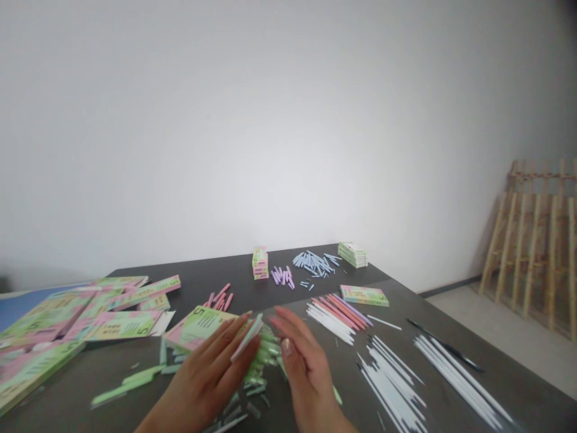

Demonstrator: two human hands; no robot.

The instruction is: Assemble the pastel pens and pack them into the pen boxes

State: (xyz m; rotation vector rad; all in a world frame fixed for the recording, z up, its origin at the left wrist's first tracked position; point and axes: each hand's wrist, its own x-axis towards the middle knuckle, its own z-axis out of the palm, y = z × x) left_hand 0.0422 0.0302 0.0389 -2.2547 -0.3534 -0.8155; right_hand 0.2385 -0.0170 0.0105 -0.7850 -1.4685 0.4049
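My left hand is closed around a pink-and-green box printed with a 5. The box's pale end flap stands up by the fingertips. To its right, my right hand is raised with thumb and fingers apart, close to that end; nothing shows in it. Light green pen-like sticks lie in a heap between and beneath the hands, partly hidden. Small clear or grey-green caps are scattered at the near side. More green sticks rest left of my left hand.
Flat printed boxes pile up at the left. Farther back are pink pieces, purple pieces, blue pieces and stacked boxes. White rods and red rods lie rightward on the dark table. Wooden frames lean beyond.
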